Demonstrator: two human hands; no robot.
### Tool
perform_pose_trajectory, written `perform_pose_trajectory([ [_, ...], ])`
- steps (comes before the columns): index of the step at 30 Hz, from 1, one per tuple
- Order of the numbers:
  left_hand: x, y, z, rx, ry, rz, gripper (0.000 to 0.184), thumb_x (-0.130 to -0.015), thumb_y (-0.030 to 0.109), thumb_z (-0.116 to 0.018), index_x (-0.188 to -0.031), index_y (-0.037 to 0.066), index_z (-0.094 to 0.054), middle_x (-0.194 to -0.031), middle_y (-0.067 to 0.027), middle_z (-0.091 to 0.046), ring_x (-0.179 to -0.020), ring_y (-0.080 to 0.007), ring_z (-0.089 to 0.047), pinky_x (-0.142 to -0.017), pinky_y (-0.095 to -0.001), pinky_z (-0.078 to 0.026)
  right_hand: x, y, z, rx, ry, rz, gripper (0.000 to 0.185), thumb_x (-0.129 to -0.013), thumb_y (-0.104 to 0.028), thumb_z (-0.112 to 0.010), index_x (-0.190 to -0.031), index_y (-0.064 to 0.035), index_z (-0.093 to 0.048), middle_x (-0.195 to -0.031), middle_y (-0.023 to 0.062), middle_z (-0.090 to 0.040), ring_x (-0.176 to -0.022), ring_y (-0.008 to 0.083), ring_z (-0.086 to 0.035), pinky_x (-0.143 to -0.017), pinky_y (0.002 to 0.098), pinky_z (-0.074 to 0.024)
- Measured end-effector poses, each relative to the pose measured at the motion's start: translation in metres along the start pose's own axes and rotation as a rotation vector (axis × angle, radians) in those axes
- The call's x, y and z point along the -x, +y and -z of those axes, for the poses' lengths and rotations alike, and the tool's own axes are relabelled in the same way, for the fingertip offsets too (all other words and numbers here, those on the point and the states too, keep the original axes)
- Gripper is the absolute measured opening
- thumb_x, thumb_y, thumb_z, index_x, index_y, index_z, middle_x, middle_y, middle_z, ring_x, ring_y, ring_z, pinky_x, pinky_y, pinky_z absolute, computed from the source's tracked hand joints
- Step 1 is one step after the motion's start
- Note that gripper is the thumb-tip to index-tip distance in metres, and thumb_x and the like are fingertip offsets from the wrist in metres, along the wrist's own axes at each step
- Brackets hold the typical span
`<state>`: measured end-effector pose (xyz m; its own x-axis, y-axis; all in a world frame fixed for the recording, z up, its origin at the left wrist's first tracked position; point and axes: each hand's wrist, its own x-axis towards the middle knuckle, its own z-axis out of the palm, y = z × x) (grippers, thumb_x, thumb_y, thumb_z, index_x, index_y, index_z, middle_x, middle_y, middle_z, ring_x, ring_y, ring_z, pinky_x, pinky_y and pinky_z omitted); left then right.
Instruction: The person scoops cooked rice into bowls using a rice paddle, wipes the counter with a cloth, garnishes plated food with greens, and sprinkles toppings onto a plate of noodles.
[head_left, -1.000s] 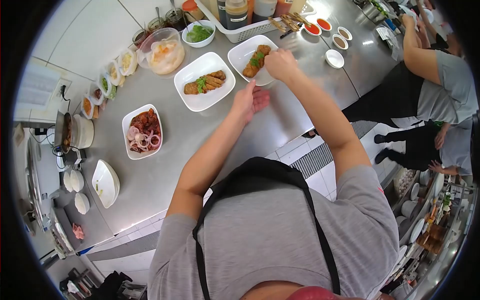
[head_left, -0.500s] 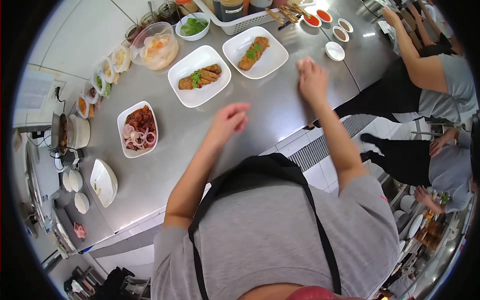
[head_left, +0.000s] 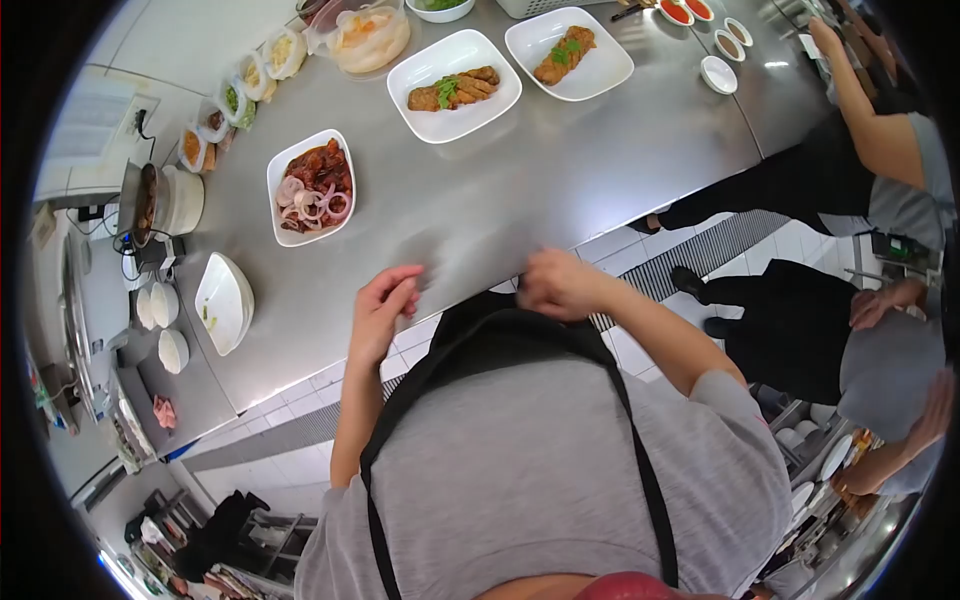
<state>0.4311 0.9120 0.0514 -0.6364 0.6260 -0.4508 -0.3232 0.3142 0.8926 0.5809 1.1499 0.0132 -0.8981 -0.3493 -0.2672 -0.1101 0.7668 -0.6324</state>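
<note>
My left hand [head_left: 383,308] is over the steel table's front edge, its fingers loosely bent and apart, with nothing in it. My right hand [head_left: 560,284] is curled and blurred beside the top of my black apron [head_left: 490,325]; its fingertips are not clear. Beyond them are two white dishes [head_left: 455,122] [head_left: 605,82], each with browned, sliced food [head_left: 428,98] [head_left: 553,68] topped with green leaves. Left of these, a white dish [head_left: 285,236] holds red-brown pieces [head_left: 325,168] under pale onion rings [head_left: 332,207].
An angular white bowl [head_left: 228,305] sits at the left, near small white bowls [head_left: 173,351]. Bags of ingredients [head_left: 285,53] and a plastic tub [head_left: 370,45] line the wall. Small sauce bowls [head_left: 718,75] [head_left: 676,12] lie at the back right. Two co-workers [head_left: 880,140] [head_left: 880,375] are at the right.
Both hands have drawn back from the garnished dish toward my body, the right one down to my apron. The view has shifted, so the dishes sit higher. The lower co-worker's arms have moved.
</note>
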Motion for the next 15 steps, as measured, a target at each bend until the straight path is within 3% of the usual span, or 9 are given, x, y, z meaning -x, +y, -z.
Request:
perform_pose_trajectory([
  [2, 0.016, -0.014, 0.039, 0.013, 0.083, 0.013, 0.020, -0.084, 0.014, -0.052, -0.099, 0.002, -0.059, -0.069, 0.0002, -0.053, -0.058, -0.0056, -0.046, -0.053, -0.0193, -0.039, 0.045, 0.015, 0.003, 0.041, -0.261, -0.427, 0.013, -0.055, -0.020, -0.066, -0.061, -0.0086, -0.063, -0.063, 0.0096, -0.055, -0.073, 0.0262, -0.054, -0.076, 0.0397, -0.0427],
  [3, 0.026, -0.020, 0.058, 0.036, 0.141, 0.011, 0.020, -0.084, 0.014, -0.052, -0.098, 0.002, -0.059, -0.068, 0.0005, -0.052, -0.058, -0.0054, -0.046, -0.052, -0.0191, -0.039, 0.073, 0.022, 0.018, 0.220, 0.003, -0.430, 0.013, -0.057, -0.018, -0.065, -0.060, -0.0060, -0.062, -0.064, 0.0116, -0.056, -0.071, 0.0277, -0.055, -0.070, 0.0393, -0.0446],
  [5, 0.035, -0.047, 0.099, 0.090, 0.198, -0.009, 0.021, -0.084, 0.013, -0.051, -0.101, 0.003, -0.056, -0.067, 0.0014, -0.050, -0.056, -0.0057, -0.044, -0.051, -0.0190, -0.038, 0.107, 0.025, 0.051, -0.149, 0.870, -0.725, 0.012, -0.067, -0.012, -0.058, -0.073, -0.0032, -0.063, -0.070, 0.0119, -0.059, -0.065, 0.0249, -0.057, -0.061, 0.0323, -0.0456],
  [6, 0.042, -0.056, 0.116, 0.262, 0.394, -0.145, 0.022, -0.084, 0.013, -0.051, -0.103, 0.003, -0.055, -0.066, 0.0017, -0.048, -0.056, -0.0059, -0.043, -0.050, -0.0192, -0.037, 0.120, 0.063, 0.050, 0.003, 1.194, -0.675, 0.013, -0.071, -0.013, -0.057, -0.077, -0.0030, -0.063, -0.076, 0.0125, -0.061, -0.070, 0.0253, -0.059, -0.066, 0.0295, -0.0456],
  [7, 0.053, -0.065, 0.131, 0.426, 0.604, -0.287, 0.023, -0.084, 0.012, -0.050, -0.105, 0.004, -0.053, -0.066, 0.0021, -0.046, -0.056, -0.0061, -0.043, -0.050, -0.0195, -0.037, 0.122, 0.080, 0.061, 0.067, 1.282, -0.769, 0.019, -0.076, -0.016, -0.053, -0.087, -0.0045, -0.063, -0.086, 0.0130, -0.062, -0.077, 0.0263, -0.060, -0.071, 0.0312, -0.0457],
  [9, 0.070, -0.079, 0.158, 0.496, 0.764, -0.342, 0.023, -0.084, 0.012, -0.049, -0.106, 0.005, -0.051, -0.065, 0.0022, -0.045, -0.057, -0.0061, -0.043, -0.051, -0.0200, -0.036, 0.097, 0.108, 0.060, 0.286, 1.337, -0.803, 0.024, -0.077, -0.017, -0.049, -0.094, -0.0075, -0.062, -0.093, 0.0135, -0.060, -0.082, 0.0274, -0.059, -0.072, 0.0337, -0.0459],
  [11, 0.088, -0.091, 0.190, 0.596, 0.948, -0.377, 0.026, -0.084, 0.013, -0.048, -0.110, 0.008, -0.047, -0.069, 0.0015, -0.044, -0.060, -0.0082, -0.044, -0.054, -0.0220, -0.039, 0.073, 0.153, 0.022, 1.026, 1.309, -0.648, 0.028, -0.076, -0.018, -0.046, -0.100, -0.0090, -0.060, -0.097, 0.0131, -0.059, -0.090, 0.0299, -0.057, -0.075, 0.0354, -0.0448],
  [13, 0.104, -0.101, 0.225, 0.725, 1.013, -0.294, 0.034, -0.084, 0.018, -0.050, -0.116, 0.011, -0.042, -0.080, -0.0046, -0.050, -0.066, -0.0159, -0.051, -0.059, -0.0259, -0.045, 0.012, 0.083, 0.010, 0.606, 1.366, -0.775, 0.028, -0.072, -0.014, -0.049, -0.097, -0.0085, -0.061, -0.092, 0.0118, -0.060, -0.086, 0.0301, -0.056, -0.072, 0.0359, -0.0449],
  [15, 0.112, -0.102, 0.252, 0.790, 0.956, -0.255, 0.040, -0.084, 0.022, -0.051, -0.119, 0.012, -0.036, -0.090, -0.0112, -0.051, -0.075, -0.0226, -0.054, -0.064, -0.0292, -0.048, -0.025, 0.043, -0.031, 0.376, 1.067, -0.786, 0.026, -0.072, -0.009, -0.044, -0.092, -0.0076, -0.061, -0.094, 0.0137, -0.059, -0.085, 0.0291, -0.055, -0.071, 0.0380, -0.0415],
])
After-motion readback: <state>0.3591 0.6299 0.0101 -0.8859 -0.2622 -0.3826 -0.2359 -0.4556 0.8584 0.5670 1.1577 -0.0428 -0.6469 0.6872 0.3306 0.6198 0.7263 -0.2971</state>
